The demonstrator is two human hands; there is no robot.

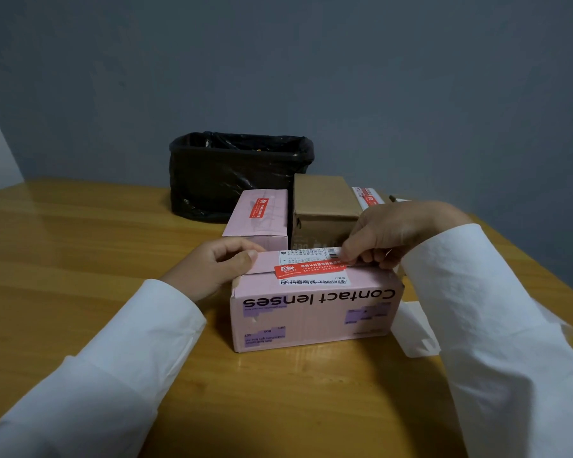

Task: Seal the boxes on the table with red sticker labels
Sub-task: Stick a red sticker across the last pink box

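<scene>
- The pink box (313, 305), printed "Contact lenses" on the side facing the camera, stands on the wooden table (80, 246) in the near middle, between the two hands.
- At the left, the left hand (215, 263) holds the box's far left corner, thumb lying on the top flap and fingers curled over the far edge; it looks to be steadying the box.
- In the middle, a red sticker label (310, 269) lies across the seam of the top flaps, beside a white printed label.
- At the right, the right hand (397, 231) pinches or presses the sticker's right end with its fingertips (351, 256); whether that end is already stuck down I cannot tell.
- Step in hand, as I judge it: laying and pressing the sticker over the seam of this box.
- The next move likely calls for a firm rub along the sticker, then reaching for another box.
- Behind stand a second pink box (262, 219), already carrying a red label, and a brown box (325, 206) with no label visible on it.
- A black-lined bin (239, 173) sits farther back; white backing paper (414, 328) lies at the right.
</scene>
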